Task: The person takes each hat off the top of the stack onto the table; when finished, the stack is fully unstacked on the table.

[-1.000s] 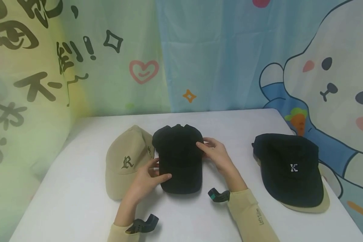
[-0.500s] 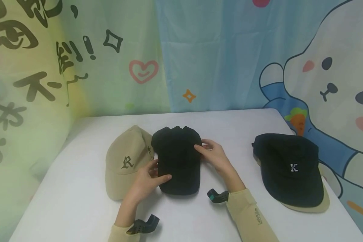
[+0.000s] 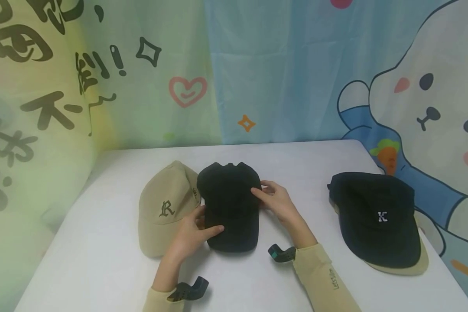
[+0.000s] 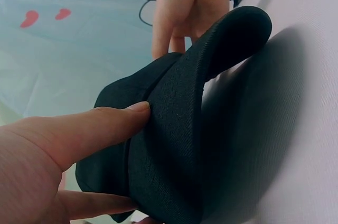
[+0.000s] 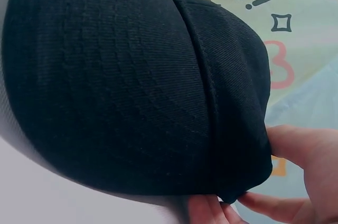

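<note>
A plain black cap [image 3: 234, 216] is at the middle of the white table, brim toward me, between both hands. My left hand [image 3: 190, 236] grips its left side where crown meets brim, thumb on top and fingers underneath. The left wrist view shows that thumb [image 4: 119, 118] lying across the seam, with the brim's front raised over its shadow. At the crown's right edge, my right hand [image 3: 277, 201] pinches the fabric. In the right wrist view its thumb [image 5: 290, 142] presses the crown while other fingers go beneath the cap.
A beige cap [image 3: 156, 234] with a dark R lies just left of the black one, partly behind my left hand. On the right, a black cap [image 3: 374, 203] with a white K is stacked over another beige cap [image 3: 424, 265]. A printed curtain [image 3: 253, 78] hangs behind the table.
The black cap has shifted very slightly toward me, and my right hand has come down a little with it. My left hand keeps its grip. The head view has turned a touch.
</note>
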`<state>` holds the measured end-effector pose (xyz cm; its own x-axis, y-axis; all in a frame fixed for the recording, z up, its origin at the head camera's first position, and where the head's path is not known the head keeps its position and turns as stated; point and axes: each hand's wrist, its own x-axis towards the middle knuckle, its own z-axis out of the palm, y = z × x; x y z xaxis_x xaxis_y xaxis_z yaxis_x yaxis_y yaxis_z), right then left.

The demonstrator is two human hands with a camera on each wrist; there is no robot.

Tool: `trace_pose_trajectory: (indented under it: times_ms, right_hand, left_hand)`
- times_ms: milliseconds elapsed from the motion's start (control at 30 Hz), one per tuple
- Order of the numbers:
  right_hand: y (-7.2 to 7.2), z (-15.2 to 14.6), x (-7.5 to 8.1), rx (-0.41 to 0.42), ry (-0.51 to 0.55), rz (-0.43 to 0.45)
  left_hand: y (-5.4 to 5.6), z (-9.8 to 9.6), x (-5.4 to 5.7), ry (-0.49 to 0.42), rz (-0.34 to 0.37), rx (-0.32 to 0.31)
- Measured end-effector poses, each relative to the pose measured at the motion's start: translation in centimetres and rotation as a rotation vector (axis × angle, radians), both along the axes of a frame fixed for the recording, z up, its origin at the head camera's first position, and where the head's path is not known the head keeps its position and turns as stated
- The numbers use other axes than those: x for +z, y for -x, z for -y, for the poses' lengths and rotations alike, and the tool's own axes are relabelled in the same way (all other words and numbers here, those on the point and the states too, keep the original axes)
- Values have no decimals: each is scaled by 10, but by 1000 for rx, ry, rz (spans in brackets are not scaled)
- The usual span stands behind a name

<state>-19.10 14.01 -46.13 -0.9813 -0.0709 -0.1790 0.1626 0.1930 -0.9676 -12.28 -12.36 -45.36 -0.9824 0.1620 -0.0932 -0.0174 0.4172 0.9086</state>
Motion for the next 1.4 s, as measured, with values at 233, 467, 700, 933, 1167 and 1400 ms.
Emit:
trace_pose_trajectory:
  times_ms: [233,467,700,933,1167,1400]
  right_hand:
    - [1,0,-4,-4,-12,-5]
    - [1,3,-8,-12,-40,-27]
    - [1,4,-10,-24,-70,-28]
    - [1,4,-9,-27,-65,-23]
    - [0,5,-8,-30,-89,-34]
    - [0,7,-9,-44,-154,-50]
  left_hand:
    - [0,0,1,2,-3,0]
    - [-1,0,1,-2,-3,-5]
    - [-3,-2,3,17,8,8]
    - [-3,-2,2,13,0,5]
    - [-2,-3,2,11,-6,6]
    - [-2,-4,2,28,1,8]
